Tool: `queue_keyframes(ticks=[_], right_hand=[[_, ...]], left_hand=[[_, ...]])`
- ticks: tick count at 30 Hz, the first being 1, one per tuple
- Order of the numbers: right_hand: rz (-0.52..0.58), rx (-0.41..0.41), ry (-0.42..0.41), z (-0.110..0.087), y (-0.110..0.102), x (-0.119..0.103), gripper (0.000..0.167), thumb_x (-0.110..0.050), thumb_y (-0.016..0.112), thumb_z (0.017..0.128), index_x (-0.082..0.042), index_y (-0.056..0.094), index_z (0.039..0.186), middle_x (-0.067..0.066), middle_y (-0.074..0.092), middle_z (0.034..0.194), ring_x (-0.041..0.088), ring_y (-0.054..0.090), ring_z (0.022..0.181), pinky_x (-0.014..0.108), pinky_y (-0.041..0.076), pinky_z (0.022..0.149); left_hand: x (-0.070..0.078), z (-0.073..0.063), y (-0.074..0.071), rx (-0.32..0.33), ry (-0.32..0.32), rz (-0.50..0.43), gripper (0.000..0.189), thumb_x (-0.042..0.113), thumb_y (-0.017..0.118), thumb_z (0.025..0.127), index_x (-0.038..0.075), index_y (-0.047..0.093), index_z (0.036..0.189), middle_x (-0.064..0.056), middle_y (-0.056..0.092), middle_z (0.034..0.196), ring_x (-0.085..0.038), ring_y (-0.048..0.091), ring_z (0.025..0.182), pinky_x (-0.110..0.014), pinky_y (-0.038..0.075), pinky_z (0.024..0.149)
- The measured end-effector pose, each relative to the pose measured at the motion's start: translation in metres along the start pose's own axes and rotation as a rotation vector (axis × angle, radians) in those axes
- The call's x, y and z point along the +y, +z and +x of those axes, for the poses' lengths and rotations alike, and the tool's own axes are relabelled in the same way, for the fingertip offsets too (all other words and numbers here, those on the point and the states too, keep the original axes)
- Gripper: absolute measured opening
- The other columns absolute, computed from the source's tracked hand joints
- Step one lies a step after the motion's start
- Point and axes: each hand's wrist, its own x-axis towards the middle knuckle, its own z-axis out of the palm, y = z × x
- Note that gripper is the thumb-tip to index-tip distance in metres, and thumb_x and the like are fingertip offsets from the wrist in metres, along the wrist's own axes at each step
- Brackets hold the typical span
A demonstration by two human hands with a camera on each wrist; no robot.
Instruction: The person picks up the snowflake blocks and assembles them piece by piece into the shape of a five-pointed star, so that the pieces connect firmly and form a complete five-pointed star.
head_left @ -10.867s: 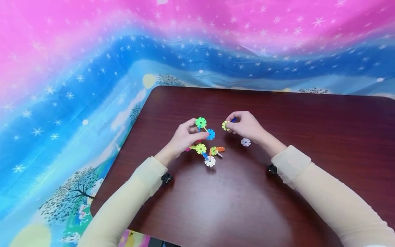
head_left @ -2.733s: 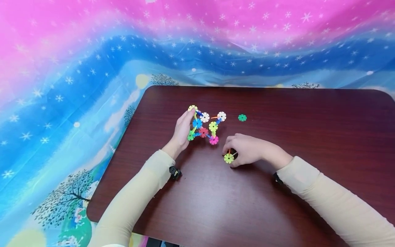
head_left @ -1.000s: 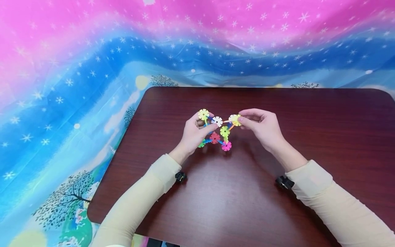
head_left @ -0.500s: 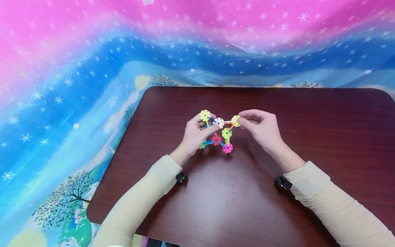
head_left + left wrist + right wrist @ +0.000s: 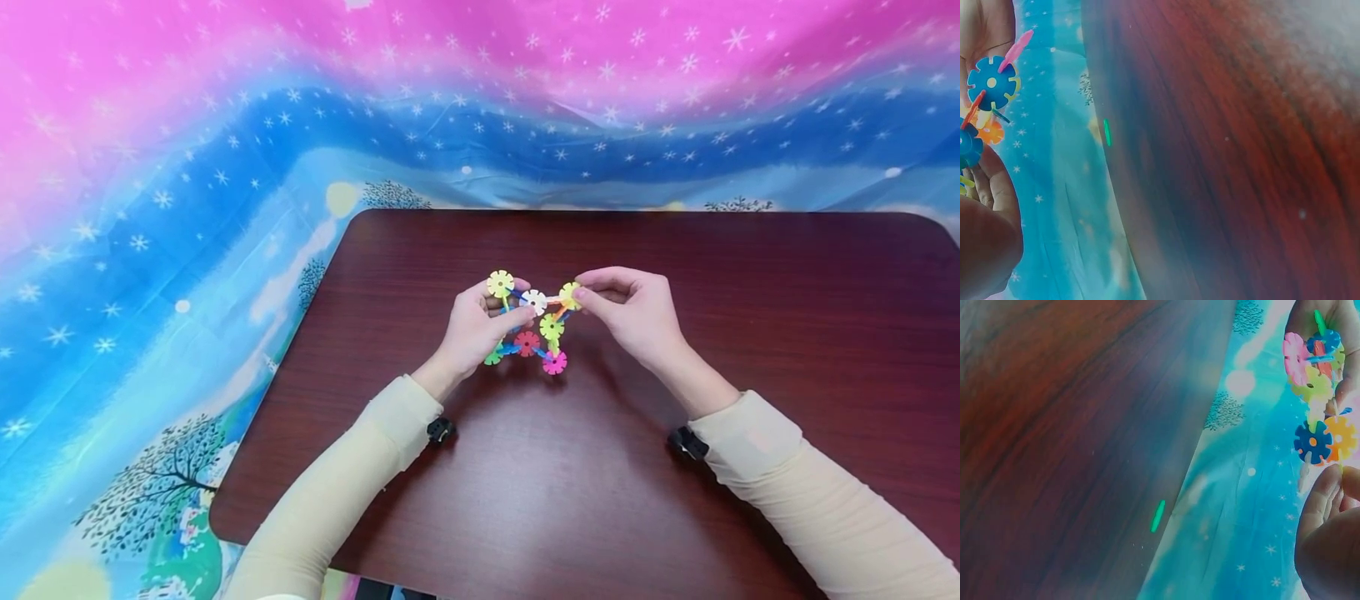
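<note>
A structure of interlocking notched plastic discs (image 5: 527, 343) in several colours is held up between both hands. My left hand (image 5: 474, 332) grips its left side, thumb on the white disc (image 5: 534, 302) and fingers behind. A yellow disc (image 5: 500, 283) stands at the upper left corner, a pink disc (image 5: 554, 362) at the lower right. At the upper right, my right hand (image 5: 637, 312) pinches another yellow disc (image 5: 569, 295), with orange and pale pieces touching the structure beside it. The left wrist view shows a blue disc (image 5: 992, 82) at the edge, the right wrist view another blue disc (image 5: 1313, 442).
A dark brown wooden table (image 5: 525, 500) lies under the hands. A single green disc (image 5: 1157, 516) rests on it in both wrist views; in the head view it is not visible. A snowflake-patterned cloth (image 5: 337, 150) hangs along the table's back and left edges.
The right hand has brought a small yellow-disc cluster from the table up to the structure's upper right. Since half a second ago, the pinched yellow disc has shifted slightly left.
</note>
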Motion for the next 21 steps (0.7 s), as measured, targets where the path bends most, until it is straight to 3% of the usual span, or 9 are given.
queue_keyframes(ticks=[7, 11, 18, 21], right_hand=[[-0.088, -0.002, -0.089, -0.001, 0.002, 0.000, 0.020, -0.009, 0.081, 0.091, -0.001, 0.079, 0.109, 0.014, 0.077, 0.098, 0.010, 0.073, 0.078, 0.019, 0.057, 0.072], [-0.111, -0.022, -0.098, 0.001, 0.003, 0.003, 0.020, -0.008, 0.080, 0.092, 0.000, 0.078, 0.110, 0.014, 0.077, 0.099, 0.012, 0.073, 0.078, 0.018, 0.057, 0.071], [-0.148, -0.046, 0.002, 0.023, -0.015, 0.008, 0.031, -0.030, 0.070, 0.102, -0.008, 0.075, 0.122, 0.010, 0.076, 0.109, 0.018, 0.073, 0.085, 0.025, 0.058, 0.074], [-0.333, -0.120, 0.082, 0.044, -0.032, 0.025, 0.034, -0.033, 0.065, 0.104, -0.009, 0.072, 0.127, 0.013, 0.073, 0.115, 0.022, 0.069, 0.094, 0.037, 0.057, 0.082]], left_hand=[[0.000, -0.002, -0.001, -0.018, 0.003, 0.018, 0.034, 0.008, 0.081, 0.091, 0.003, 0.071, 0.123, -0.013, 0.076, 0.098, -0.022, 0.075, 0.083, -0.038, 0.061, 0.083], [-0.001, -0.002, -0.001, -0.015, -0.011, 0.018, 0.035, 0.007, 0.081, 0.091, 0.001, 0.070, 0.123, -0.013, 0.076, 0.098, -0.021, 0.075, 0.082, -0.037, 0.061, 0.083], [-0.008, 0.000, -0.006, -0.014, -0.083, -0.077, 0.030, 0.011, 0.080, 0.092, 0.003, 0.069, 0.118, -0.013, 0.077, 0.097, -0.022, 0.076, 0.084, -0.034, 0.061, 0.082], [-0.011, 0.001, -0.008, 0.005, -0.151, -0.139, 0.025, 0.016, 0.079, 0.094, 0.005, 0.070, 0.115, -0.012, 0.077, 0.096, -0.021, 0.076, 0.084, -0.031, 0.060, 0.081]])
